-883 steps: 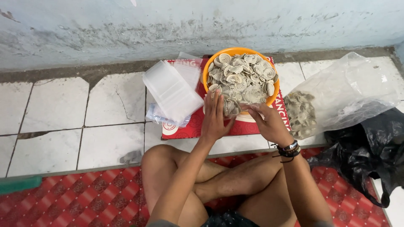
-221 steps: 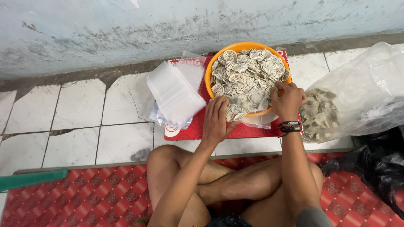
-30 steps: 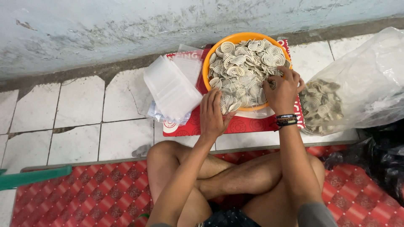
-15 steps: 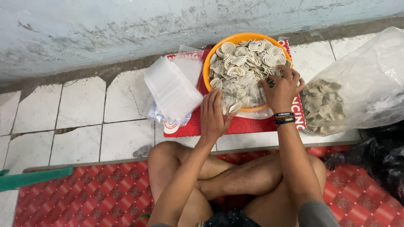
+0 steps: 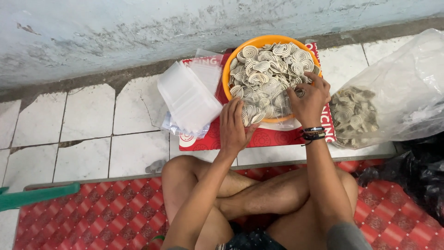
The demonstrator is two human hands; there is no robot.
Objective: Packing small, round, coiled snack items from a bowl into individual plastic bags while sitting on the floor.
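- the spiral crackers (image 5: 268,69) are sitting heaped above the rim of the orange bowl (image 5: 225,78), just ahead of both hands; a careless pull from the pile is likely sending loose ones sliding over the rim onto the red printed sheet (image 5: 277,138) under the bowl.
- the thin clear bag (image 5: 273,109) between the two hands is sagging against the near side of the bowl; if its mouth is folding shut, crackers are probably landing beside it, or cracking under a tight squeeze.
- the left hand (image 5: 233,127) is reaching forward from the knee, palm down, fingers curled loosely round the bag's near edge and a few crackers at the bowl's near rim.
- the right hand (image 5: 307,99), bands on its wrist, is arching over the bowl's right side with fingertips pinching into the pile; whether it is actually gripping a cracker, i cannot tell.
- a stack of clear plastic bags (image 5: 187,99) is lying just left of the left hand, and a large clear sack of crackers (image 5: 393,97) is slumping to the right of the right hand.
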